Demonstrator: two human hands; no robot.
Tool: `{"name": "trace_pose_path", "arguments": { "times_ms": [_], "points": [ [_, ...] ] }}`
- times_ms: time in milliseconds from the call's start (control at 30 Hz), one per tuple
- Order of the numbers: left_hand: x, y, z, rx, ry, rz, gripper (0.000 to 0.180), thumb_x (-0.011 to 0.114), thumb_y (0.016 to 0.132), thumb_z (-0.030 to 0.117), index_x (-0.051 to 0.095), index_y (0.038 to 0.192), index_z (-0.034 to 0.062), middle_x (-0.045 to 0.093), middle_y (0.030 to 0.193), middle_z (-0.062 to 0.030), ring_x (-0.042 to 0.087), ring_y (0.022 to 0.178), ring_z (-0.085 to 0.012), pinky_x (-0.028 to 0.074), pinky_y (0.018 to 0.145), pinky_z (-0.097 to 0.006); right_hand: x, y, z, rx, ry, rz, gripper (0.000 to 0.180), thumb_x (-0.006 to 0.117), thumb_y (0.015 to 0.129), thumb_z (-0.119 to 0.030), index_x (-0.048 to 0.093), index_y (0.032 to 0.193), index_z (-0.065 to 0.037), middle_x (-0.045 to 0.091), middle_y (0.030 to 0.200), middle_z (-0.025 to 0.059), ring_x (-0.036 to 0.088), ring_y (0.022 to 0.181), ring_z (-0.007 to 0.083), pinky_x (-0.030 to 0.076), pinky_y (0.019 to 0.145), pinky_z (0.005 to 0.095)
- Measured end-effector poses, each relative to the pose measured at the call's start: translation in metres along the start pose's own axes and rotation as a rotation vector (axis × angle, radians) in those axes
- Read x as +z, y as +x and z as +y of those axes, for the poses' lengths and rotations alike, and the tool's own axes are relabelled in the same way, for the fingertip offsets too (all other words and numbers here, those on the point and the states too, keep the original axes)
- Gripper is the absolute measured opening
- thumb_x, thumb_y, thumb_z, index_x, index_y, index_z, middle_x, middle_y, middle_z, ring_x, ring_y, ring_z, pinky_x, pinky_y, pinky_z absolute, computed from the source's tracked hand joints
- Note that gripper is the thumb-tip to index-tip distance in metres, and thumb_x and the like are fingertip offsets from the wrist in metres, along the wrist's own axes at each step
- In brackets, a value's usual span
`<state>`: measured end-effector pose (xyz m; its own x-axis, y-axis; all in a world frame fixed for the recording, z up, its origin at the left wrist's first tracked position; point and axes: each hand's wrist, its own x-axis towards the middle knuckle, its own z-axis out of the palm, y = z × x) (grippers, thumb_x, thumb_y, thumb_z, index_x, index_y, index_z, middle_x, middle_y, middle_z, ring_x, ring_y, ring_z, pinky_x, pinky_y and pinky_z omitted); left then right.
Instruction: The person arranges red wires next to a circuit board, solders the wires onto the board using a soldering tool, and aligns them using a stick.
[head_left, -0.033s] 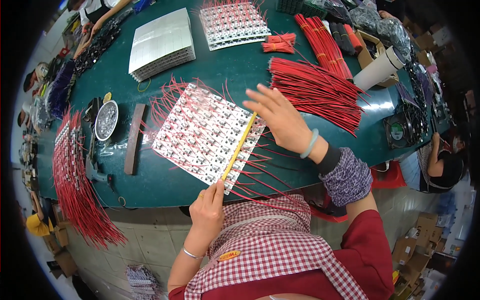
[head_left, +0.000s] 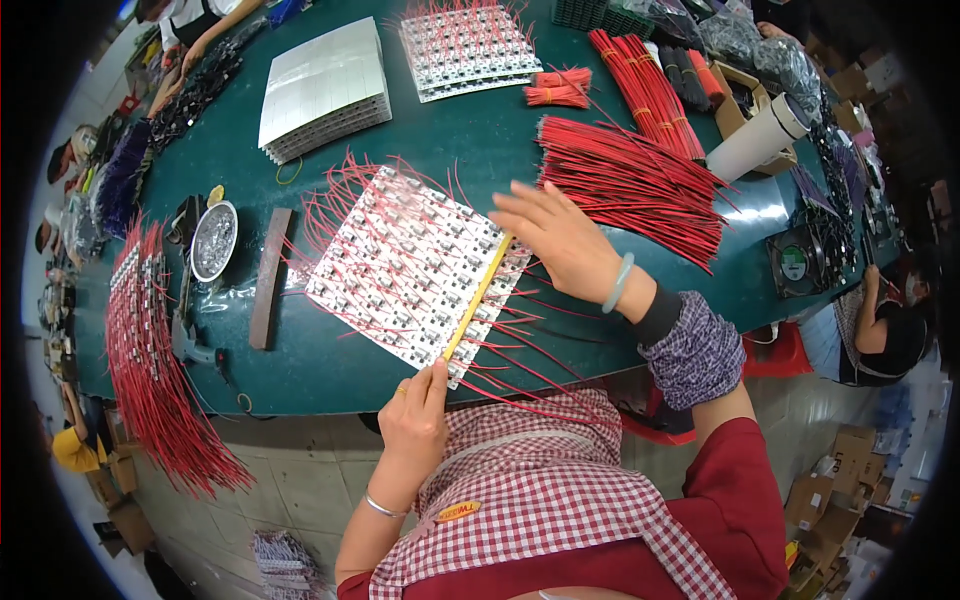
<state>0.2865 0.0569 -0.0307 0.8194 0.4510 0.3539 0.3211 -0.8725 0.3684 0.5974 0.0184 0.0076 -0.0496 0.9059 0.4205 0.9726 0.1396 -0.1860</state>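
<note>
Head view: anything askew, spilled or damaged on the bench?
Nothing looks damaged or spilled. The board panel lies turned at an angle to the table edge, its red leads splaying past that edge. The left hand and right hand hold a yellow strip across it.

Red wires (head_left: 640,185), green table (head_left: 460,140), yellow strip (head_left: 478,297), checked apron (head_left: 540,500).

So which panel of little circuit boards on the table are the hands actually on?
The tilted panel at the near edge, red wires fanning out, yellow strip across it; the other lies untouched far back.
</note>
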Motion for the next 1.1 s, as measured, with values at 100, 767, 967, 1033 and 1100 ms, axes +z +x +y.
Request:
{"name": "trace_pose_path", "arguments": {
  "times_ms": [100, 767, 967, 1033, 1100],
  "points": [
    [-0.001, 0.003, -0.003, -0.033, -0.015, 0.01, 0.053, 0.063, 0.072, -0.01, 0.064, 0.125, -0.0031, 0.068, 0.102, -0.0146, 0.067, 0.08, -0.0305, 0.056, 0.066, -0.037, 0.017, -0.015, 0.013, 0.074, 0.024, -0.203, 0.048, 0.06, 0.085, 0.001, 0.056, 0.133, -0.007, 0.061, 0.132, 0.0132, 0.053, 0.13, 0.0322, 0.034, 0.117, 0.05],
    [-0.028, 0.023, 0.002, -0.017, 0.174, -0.357, 0.06, 0.064, 0.074, -0.003, 0.055, 0.133, -0.0092, 0.058, 0.097, -0.0112, 0.061, 0.078, -0.0231, 0.053, 0.057, -0.03, 0.019, -0.025, -0.033, 0.023, -0.397, -0.296, 0.04, 0.055, 0.089, -0.011, 0.063, 0.125, 0.005, 0.057, 0.137, 0.0149, 0.05, 0.133, 0.0282, 0.038, 0.112, 0.0507],
    [-0.02, 0.019, 0.008, -0.015, 0.225, -0.368, 0.061, 0.064, 0.075, 0.0, 0.053, 0.134, -0.013, 0.056, 0.095, -0.0119, 0.062, 0.08, -0.0228, 0.054, 0.056, -0.03, 0.016, -0.058, -0.055, 0.165, -0.281, -0.269, 0.053, 0.049, 0.091, -0.01, 0.048, 0.143, 0.004, 0.046, 0.151, 0.0173, 0.04, 0.143, 0.0309, 0.03, 0.117, 0.0561],
    [-0.021, 0.018, 0.007, -0.03, 0.222, -0.36, 0.061, 0.064, 0.076, 0.0, 0.053, 0.135, -0.0119, 0.056, 0.095, -0.0115, 0.062, 0.081, -0.0231, 0.054, 0.057, -0.031, 0.001, -0.067, -0.072, 0.183, -0.192, -0.322, 0.054, 0.05, 0.09, -0.008, 0.048, 0.142, 0.003, 0.045, 0.152, 0.0172, 0.039, 0.144, 0.0316, 0.03, 0.117, 0.0558],
    [-0.025, 0.02, -0.001, -0.019, 0.145, -0.344, 0.059, 0.063, 0.077, -0.001, 0.055, 0.134, -0.0089, 0.057, 0.096, -0.011, 0.062, 0.082, -0.0237, 0.054, 0.058, -0.031, -0.012, -0.069, -0.076, 0.247, -0.005, -0.301, 0.058, 0.055, 0.085, -0.002, 0.049, 0.142, 0.002, 0.043, 0.154, 0.0171, 0.039, 0.144, 0.0335, 0.031, 0.117, 0.0534]
  ]
}}
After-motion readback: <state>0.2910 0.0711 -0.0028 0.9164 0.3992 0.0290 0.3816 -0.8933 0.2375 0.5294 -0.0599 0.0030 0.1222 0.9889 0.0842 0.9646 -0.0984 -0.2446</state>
